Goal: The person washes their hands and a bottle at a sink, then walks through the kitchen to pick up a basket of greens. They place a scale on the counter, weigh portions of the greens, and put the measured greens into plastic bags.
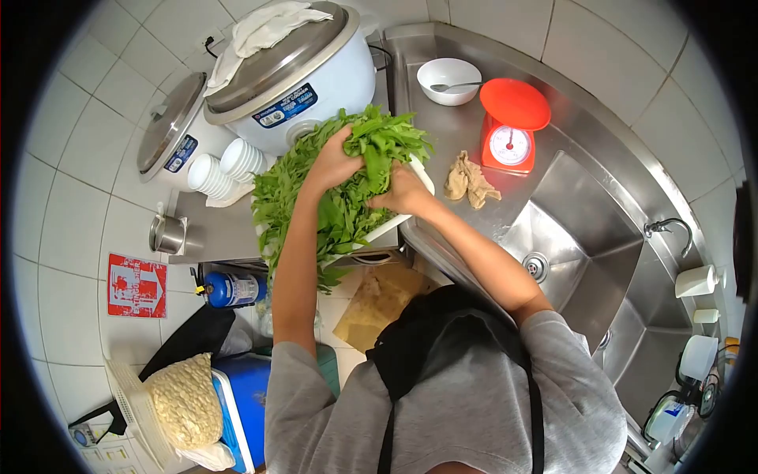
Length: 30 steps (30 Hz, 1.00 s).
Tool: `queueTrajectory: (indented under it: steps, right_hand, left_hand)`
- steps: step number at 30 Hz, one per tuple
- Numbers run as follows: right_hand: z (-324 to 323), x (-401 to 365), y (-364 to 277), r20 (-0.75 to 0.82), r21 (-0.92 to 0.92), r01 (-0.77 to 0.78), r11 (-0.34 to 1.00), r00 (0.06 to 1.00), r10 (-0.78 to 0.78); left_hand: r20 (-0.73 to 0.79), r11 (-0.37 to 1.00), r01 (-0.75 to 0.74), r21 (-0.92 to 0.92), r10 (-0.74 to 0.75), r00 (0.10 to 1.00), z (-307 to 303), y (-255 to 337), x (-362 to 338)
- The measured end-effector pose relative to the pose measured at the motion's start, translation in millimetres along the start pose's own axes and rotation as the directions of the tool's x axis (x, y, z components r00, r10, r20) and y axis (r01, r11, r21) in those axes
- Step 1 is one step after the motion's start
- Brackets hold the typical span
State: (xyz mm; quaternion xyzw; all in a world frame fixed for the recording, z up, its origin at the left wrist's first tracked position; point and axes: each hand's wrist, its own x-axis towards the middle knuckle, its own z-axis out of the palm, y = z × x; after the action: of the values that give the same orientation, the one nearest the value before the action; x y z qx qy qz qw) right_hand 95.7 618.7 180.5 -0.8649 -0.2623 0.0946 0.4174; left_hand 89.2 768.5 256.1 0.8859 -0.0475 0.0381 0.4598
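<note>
A large heap of leafy greens (332,209) fills a white tray (387,227) that rests on the steel counter's edge. My left hand (335,162) reaches into the top of the heap, its fingers wrapped round some leaves. At the heap's right side, my right hand (401,192) is closed on the greens, with its fingertips partly hidden among them. Both hands are close together over the tray, with a bunch of leaves between them.
Two rice cookers (300,71) stand behind the tray, beside stacked white cups (209,175). On the right are a white bowl (448,96) with a spoon, a red scale (508,148), a crumpled cloth (470,182) and a steel sink (564,229). A blue extinguisher (234,290) is below left.
</note>
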Motion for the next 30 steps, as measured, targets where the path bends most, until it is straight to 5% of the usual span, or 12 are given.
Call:
queueTrajectory:
  steps: [4,7,9,11,13,15,16,19,23,27,28,30]
  right_hand:
    - [0.1,-4.5,-14.0,-0.010,0.023,-0.196,0.980,0.981,0.196]
    - [1.0,0.2,-10.6,0.061,-0.067,-0.121,0.990,0.990,0.125]
    - [9.0,2.0,9.6,-0.062,0.097,0.020,0.995,0.998,-0.014]
    - [4.0,3.2,11.2,0.128,0.556,-0.005,0.831,0.989,-0.080]
    - [4.9,15.9,9.4,0.185,0.510,-0.008,0.860,0.978,-0.101]
    - [-11.5,14.4,-16.5,0.177,0.090,-0.151,0.984,0.975,0.134]
    - [-21.7,22.3,-19.1,0.364,0.319,-0.021,0.947,0.926,-0.102]
    - [-18.8,23.5,-35.0,0.150,0.239,-0.023,0.971,0.989,-0.013]
    - [3.1,21.8,-39.5,0.090,0.168,-0.116,0.979,0.991,0.102]
    - [13.6,35.9,-32.8,0.052,0.352,-0.083,0.932,0.996,0.070]
    - [11.1,37.2,-36.5,-0.007,0.400,-0.044,0.916,0.999,0.051]
    - [-5.7,39.2,-51.7,0.053,0.351,-0.091,0.932,0.996,0.077]
  left_hand:
    - [-0.029,0.965,-0.025,0.262,0.033,0.999,-6.7,7.6,-2.2]
    - [-0.066,0.926,-0.041,0.376,0.071,0.995,-22.7,17.9,-21.4]
    - [-0.134,0.914,-0.184,0.362,0.246,0.960,-28.5,20.0,-48.1]
    - [-0.089,0.866,-0.185,0.464,0.253,0.963,-14.5,5.1,-74.6]
    - [-0.055,0.811,-0.183,0.556,0.255,0.965,-2.2,-12.9,-78.1]
    - [-0.161,0.919,0.020,0.395,0.048,0.986,3.1,-25.3,-76.7]
    - [-0.250,0.962,0.000,0.274,0.071,0.966,0.3,-25.2,-74.5]
    - [-0.315,0.986,-0.063,0.155,0.110,0.943,-13.2,-33.9,-63.5]
    - [-0.285,0.986,-0.148,-0.072,0.122,0.951,-18.8,-61.9,-46.5]
    - [-0.319,0.991,-0.073,0.115,0.106,0.942,-26.9,-40.2,-56.6]
    - [-0.343,0.940,-0.158,0.303,0.262,0.902,-30.4,-41.7,-63.8]
    - [-0.551,0.943,-0.034,0.332,0.223,0.804,-31.2,-3.2,-94.8]
